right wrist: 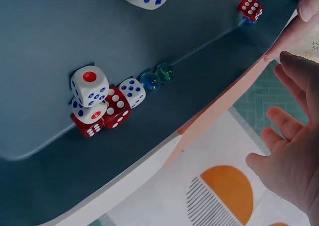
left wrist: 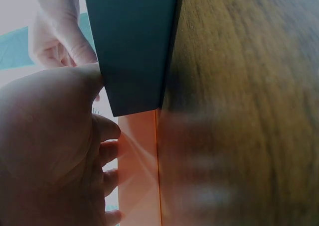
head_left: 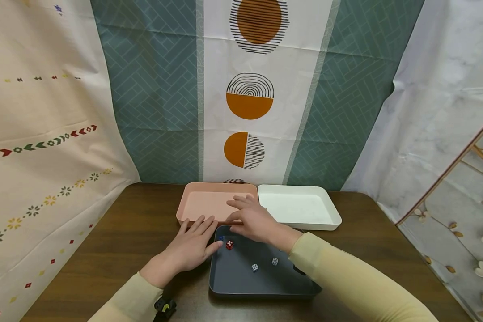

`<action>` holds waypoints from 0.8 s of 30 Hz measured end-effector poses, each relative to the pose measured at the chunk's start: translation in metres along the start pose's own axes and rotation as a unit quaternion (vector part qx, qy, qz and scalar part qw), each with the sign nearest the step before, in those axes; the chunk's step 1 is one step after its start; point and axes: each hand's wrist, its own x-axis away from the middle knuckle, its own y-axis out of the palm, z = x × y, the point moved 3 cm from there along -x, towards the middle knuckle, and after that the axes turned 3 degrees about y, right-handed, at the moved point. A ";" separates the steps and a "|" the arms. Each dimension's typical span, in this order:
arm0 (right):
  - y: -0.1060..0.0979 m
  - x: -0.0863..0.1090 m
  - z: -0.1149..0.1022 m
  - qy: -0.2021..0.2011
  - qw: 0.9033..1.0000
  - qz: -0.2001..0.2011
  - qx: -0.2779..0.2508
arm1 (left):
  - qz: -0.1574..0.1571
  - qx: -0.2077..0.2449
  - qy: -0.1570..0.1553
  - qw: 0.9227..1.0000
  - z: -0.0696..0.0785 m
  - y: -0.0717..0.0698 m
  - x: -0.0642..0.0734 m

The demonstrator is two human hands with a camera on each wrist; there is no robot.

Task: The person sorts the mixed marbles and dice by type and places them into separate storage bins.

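My left hand (head_left: 187, 248) reaches to the front edge of the pink tray (head_left: 187, 201), fingers straight, with the thumb by the dark tray's left rim. In the left wrist view, its fingertips (left wrist: 112, 151) lie at the pink tray's wall. My right hand (head_left: 255, 219) is above the border between the pink and dark trays, fingers loosely spread and holding nothing. The dark tray (head_left: 241, 286) contains a red die (head_left: 230, 244) at its far left corner and white dice (head_left: 255, 267) nearer the middle. In the right wrist view, red and white dice (right wrist: 89, 84) cluster beside two glass marbles (right wrist: 157, 76).
A white tray (head_left: 298, 208) stands right of the pink one, behind the dark tray. All three are on a brown wooden table (head_left: 116, 250). Patterned cloths (head_left: 157, 89) hang behind and on both sides. A black strap (head_left: 165, 307) is at the left wrist.
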 end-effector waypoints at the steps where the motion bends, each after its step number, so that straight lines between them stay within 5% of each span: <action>1: 0.000 0.000 0.000 0.001 1.000 -0.001 0.000 | 0.000 0.000 0.000 1.000 0.000 0.000 0.000; 24: 0.014 -0.003 -0.012 -0.018 0.999 -0.027 0.032 | -0.005 0.007 -0.004 1.000 0.002 -0.004 0.002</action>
